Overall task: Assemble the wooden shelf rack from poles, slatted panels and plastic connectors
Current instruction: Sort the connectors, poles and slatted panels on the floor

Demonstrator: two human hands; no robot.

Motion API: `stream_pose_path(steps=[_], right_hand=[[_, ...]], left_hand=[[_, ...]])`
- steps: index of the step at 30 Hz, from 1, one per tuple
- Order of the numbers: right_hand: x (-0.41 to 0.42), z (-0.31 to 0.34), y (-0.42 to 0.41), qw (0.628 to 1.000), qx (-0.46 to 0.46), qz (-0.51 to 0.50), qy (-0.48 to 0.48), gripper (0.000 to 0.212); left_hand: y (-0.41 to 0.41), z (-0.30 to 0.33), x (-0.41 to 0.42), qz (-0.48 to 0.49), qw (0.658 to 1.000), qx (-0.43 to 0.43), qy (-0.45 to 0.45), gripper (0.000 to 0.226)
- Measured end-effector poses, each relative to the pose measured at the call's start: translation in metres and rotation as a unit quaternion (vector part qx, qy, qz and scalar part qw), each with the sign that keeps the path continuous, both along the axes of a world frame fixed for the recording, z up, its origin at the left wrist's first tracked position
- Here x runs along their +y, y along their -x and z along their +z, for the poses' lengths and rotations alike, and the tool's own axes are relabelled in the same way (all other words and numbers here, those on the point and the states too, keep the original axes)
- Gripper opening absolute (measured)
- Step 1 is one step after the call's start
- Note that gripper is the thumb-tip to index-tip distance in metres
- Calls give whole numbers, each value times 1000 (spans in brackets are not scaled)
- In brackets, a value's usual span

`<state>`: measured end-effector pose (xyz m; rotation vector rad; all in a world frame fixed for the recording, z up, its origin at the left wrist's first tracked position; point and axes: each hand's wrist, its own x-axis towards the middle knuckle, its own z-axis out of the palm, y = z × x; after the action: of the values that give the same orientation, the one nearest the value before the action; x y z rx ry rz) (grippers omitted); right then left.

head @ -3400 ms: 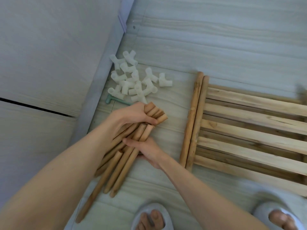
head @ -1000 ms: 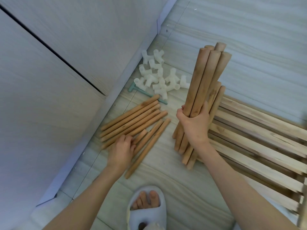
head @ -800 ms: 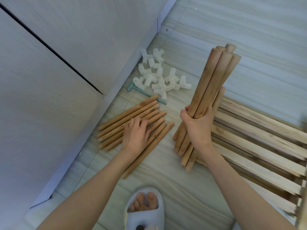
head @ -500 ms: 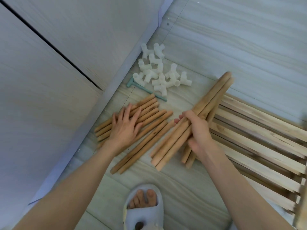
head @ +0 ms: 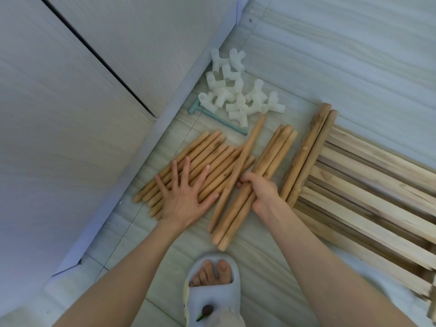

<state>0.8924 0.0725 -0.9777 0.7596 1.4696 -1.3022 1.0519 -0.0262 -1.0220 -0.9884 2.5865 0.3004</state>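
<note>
Head view looks down on a pale wood-grain floor [head: 330, 55] beside a light wall panel [head: 70, 114] with a bluish skirting board [head: 151, 152]. A row of short poles [head: 207, 156], roughly ten though overlap blurs the count, lies flat near the skirting, long axes running from lower left to upper right. The left hand [head: 184, 194] lies flat on them, fingers straight and spread. One pole [head: 247, 149] lies askew over the row's right edge, steeper than the rest. The right hand [head: 262, 192] is curled round a bundle of longer poles [head: 257, 182], about three, resting on the floor and pointing the same diagonal way. Just right of it two more long poles [head: 309, 152] lie side by side against the edge of the stacked slatted panels [head: 368, 192]. A heap of white plastic connectors [head: 233, 90], a dozen or so, sits by the skirting, touching a small green mallet [head: 212, 116]. One foot in a pale slipper [head: 212, 289] stands at the bottom.
</note>
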Motion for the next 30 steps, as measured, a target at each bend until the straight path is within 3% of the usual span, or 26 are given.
stream_pose_path(steps=[6,10,13,18,25,30], right_hand=[[-20,-4,-19,1000,-19,9,19,29],[-24,-6,-28,1000,14,5,-13,26],[-20,-5,-29,1000,25,12,-3,15],[-4,-8,-16,999,11,17,32,23],[-2,-8,-15,995,-15,22,92,18],[-6,-6,-17,994,-18,39,104,27]], left_hand=[[-7,1,-19,65,998,-11,9,74],[-16,6,-13,88,996,-18,-11,70],[-16,12,-10,58,998,27,-29,63],[20,22,-6,-48,992,114,4,51],[48,22,4,22,996,77,31,42],[22,30,10,45,986,157,20,27]])
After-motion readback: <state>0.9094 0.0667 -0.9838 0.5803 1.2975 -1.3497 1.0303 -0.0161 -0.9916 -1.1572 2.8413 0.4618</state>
